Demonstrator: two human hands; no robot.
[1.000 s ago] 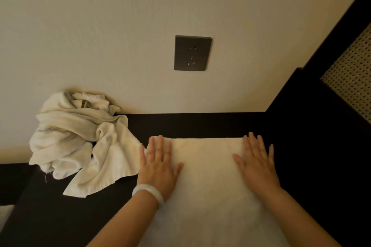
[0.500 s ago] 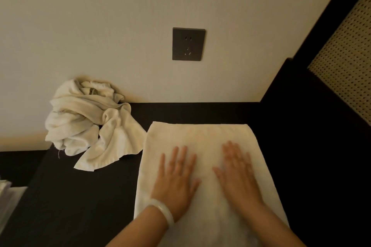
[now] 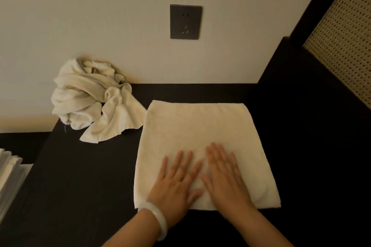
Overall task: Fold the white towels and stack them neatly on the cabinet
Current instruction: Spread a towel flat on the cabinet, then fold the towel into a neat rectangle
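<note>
At 6 o'clock, nearest: left hand (image 3: 176, 182) and right hand (image 3: 224, 178) side by side, palms down on the folded towel (image 3: 196, 126). Fingers straight, slightly spread, gripping nothing; judged to be pressing the fold flat. Towel: off-white terry, squared, smooth, flat on the dark cabinet top (image 3: 80, 176). At 10 o'clock, against the wall: crumpled towel (image 3: 90, 102), heaped and unfolded, probably next. Wall socket (image 3: 185, 21) at 12 o'clock.

I see a plain cream wall (image 3: 100, 16) with a dark socket (image 3: 185, 22); at right, a black frame (image 3: 319, 6) holds a perforated panel (image 3: 345, 36). Light is dim, warm.
</note>
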